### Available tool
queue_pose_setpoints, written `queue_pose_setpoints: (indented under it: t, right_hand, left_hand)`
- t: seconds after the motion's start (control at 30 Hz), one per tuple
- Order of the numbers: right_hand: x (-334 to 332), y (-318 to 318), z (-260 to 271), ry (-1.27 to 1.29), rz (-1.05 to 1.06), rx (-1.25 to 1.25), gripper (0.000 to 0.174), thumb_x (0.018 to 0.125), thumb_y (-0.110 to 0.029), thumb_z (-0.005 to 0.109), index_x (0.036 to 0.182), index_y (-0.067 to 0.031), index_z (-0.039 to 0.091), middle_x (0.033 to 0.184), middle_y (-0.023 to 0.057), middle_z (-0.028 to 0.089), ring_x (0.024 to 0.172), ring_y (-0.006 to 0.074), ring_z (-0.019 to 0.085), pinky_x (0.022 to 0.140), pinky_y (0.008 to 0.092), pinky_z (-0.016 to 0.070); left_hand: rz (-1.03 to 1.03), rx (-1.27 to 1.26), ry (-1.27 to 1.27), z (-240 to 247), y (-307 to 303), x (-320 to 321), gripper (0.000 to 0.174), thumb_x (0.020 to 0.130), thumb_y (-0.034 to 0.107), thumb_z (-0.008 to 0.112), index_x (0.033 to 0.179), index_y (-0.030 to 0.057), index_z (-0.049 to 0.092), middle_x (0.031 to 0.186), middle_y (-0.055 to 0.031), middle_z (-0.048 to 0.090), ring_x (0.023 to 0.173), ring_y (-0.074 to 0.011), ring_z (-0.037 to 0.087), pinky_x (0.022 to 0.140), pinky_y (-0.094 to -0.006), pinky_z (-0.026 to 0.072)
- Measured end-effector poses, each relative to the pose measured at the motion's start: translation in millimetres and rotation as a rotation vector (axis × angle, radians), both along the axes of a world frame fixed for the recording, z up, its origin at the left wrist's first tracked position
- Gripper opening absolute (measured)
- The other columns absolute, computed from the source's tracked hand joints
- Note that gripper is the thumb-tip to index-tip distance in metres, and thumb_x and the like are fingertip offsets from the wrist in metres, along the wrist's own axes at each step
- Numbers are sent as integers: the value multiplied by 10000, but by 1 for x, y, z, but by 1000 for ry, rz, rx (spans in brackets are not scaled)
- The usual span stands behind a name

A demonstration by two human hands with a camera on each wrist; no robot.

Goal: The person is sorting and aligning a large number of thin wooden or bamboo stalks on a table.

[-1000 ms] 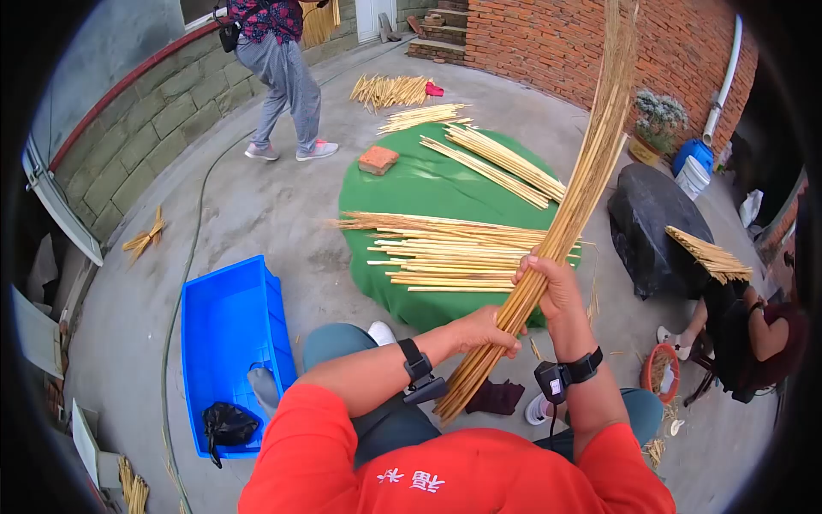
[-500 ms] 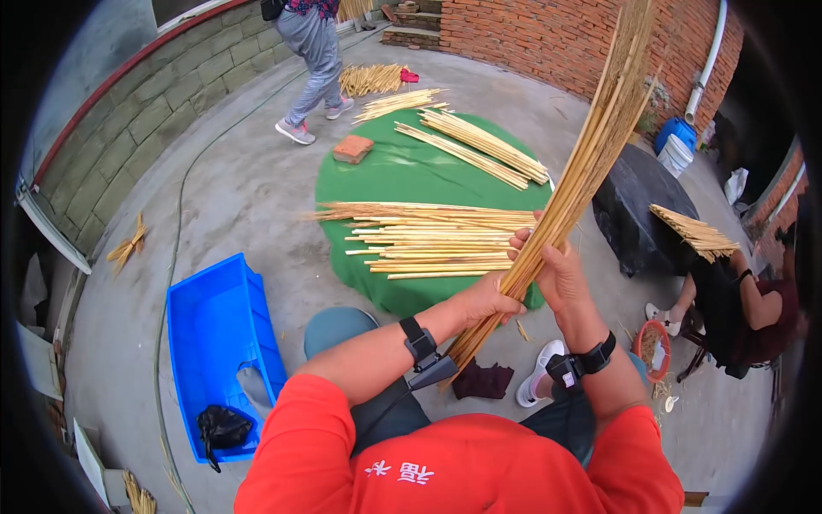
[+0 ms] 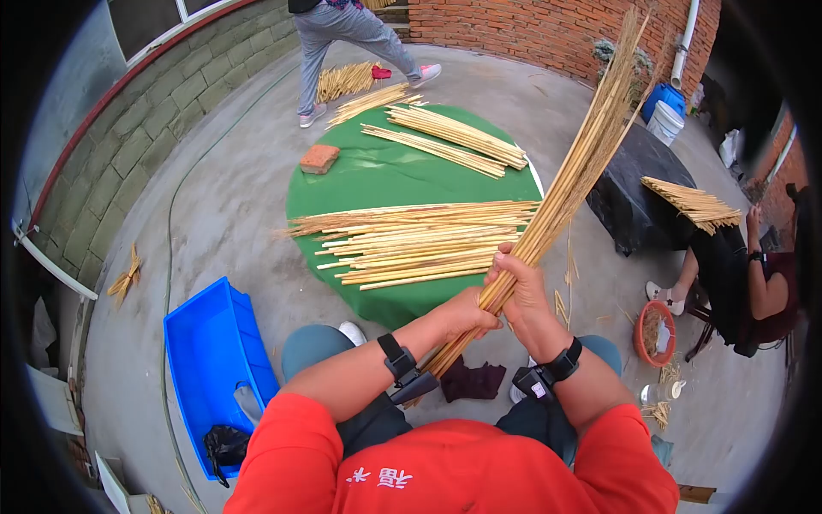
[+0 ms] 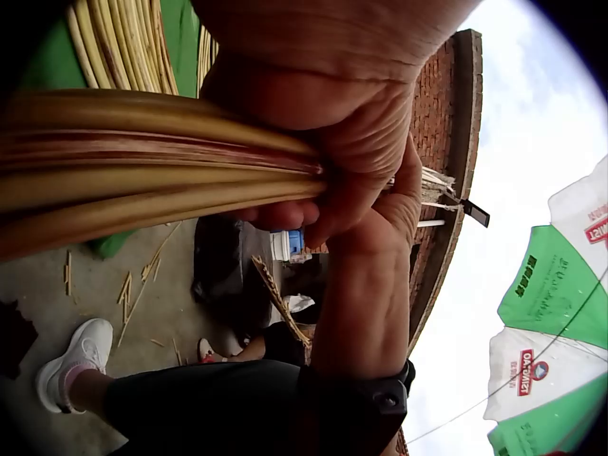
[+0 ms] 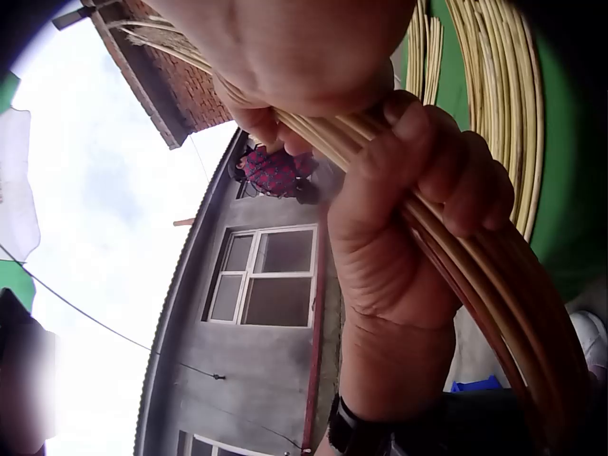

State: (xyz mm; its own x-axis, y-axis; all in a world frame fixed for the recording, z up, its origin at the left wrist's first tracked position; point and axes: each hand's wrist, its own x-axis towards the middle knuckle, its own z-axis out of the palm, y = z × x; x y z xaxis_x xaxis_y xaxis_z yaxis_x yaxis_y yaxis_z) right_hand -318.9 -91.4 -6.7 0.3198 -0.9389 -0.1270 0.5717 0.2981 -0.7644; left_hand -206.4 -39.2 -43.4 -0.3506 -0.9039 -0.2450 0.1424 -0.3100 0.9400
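A long bundle of straw-coloured stalks (image 3: pixel 572 193) slants up to the right in front of me, its feathery heads at the top. My left hand (image 3: pixel 467 315) grips it near the lower end; in the right wrist view, that hand's fingers (image 5: pixel 461 185) curl round the stalks. Just above, my right hand (image 3: pixel 520 294) holds the same bundle, close against the left. The cut ends slope down towards my lap. Beyond my hands, a row of loose stalks (image 3: pixel 419 244) lies across a round table with a green cloth (image 3: pixel 342 180).
More stalks (image 3: pixel 454 137) and a brick (image 3: pixel 319 158) rest on the cloth. A blue bin (image 3: pixel 205 343) stands at left, an orange basket (image 3: pixel 654 334) at right. One person sits beside a black-covered table (image 3: pixel 629 193); another person (image 3: pixel 342 38) is at the back.
My right hand's fingers, loosened half a second ago, now curl round the bundle. The scene has shifted left in the head view. The person at the back has moved across to the right.
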Motion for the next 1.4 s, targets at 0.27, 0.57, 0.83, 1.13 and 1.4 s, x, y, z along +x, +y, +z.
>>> queue_pose_setpoints:
  t: [0.27,0.57,0.83,1.13,1.4]
  right_hand:
    - [-1,-9,0,17,-21,-29,214,715,-41,633,883,-17,501,599,61,509,490,150,508,465,272,432]
    - [-10,-27,-3,-88,177,-4,233,725,-93,617,911,-44,486,634,30,452,545,142,481,527,291,425]
    - [-3,-31,-12,7,15,-62,307,793,-134,646,1005,-34,448,773,65,548,712,192,596,653,331,519]
    - [-9,-29,-27,37,-17,-86,275,797,-51,616,1013,-3,454,848,112,585,777,222,620,690,348,540]
    - [-20,-29,-30,-127,97,-45,296,786,-60,625,1027,65,509,941,192,607,858,278,623,793,397,529]
  left_hand:
    - [-35,46,68,-1,-9,-7,175,663,36,678,790,31,558,624,-26,513,490,-124,503,450,-239,399]
    - [-188,78,221,-2,1,2,410,682,73,709,1003,19,459,729,-101,573,646,-173,597,541,-255,480]
    - [78,72,86,-9,0,5,302,702,18,691,885,45,452,604,-30,501,435,-115,508,387,-230,413]
    - [95,82,14,-15,-2,-1,354,694,-12,696,928,58,441,668,-42,515,496,-128,537,416,-242,449]
    - [-51,201,252,-10,2,6,414,718,9,686,1053,61,449,759,-82,551,661,-180,599,629,-298,536]
